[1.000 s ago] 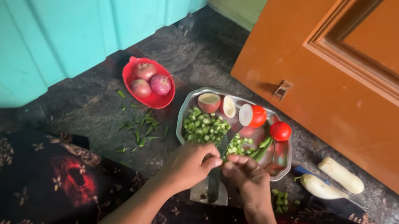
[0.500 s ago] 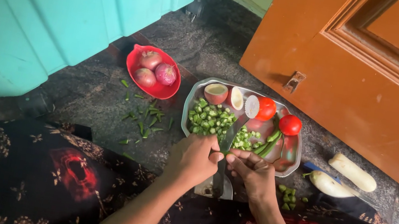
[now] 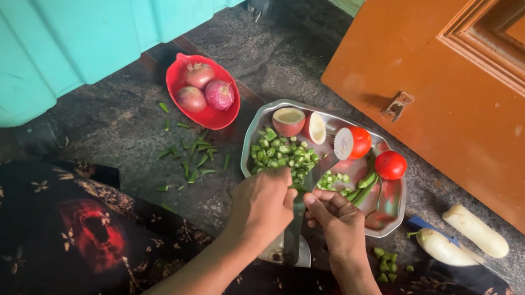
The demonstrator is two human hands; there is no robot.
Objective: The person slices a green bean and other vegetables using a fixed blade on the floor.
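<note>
On a dark stone floor (image 3: 101, 123) by an orange door (image 3: 498, 117), both hands (image 3: 298, 211) close around a blade (image 3: 305, 198).

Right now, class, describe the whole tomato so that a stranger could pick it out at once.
Find the orange door, then the steel tray on the floor before it. The whole tomato sits at the tray's far right side. Unlike the cut tomato beside it, which shows a pale sliced face, it is round, red and uncut.

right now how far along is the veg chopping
Done: a heap of chopped green pieces lies in the steel tray. In hand: left hand and right hand work a green vegetable at the upright blade. Left: whole red tomato, onions in red bowl.
</note>
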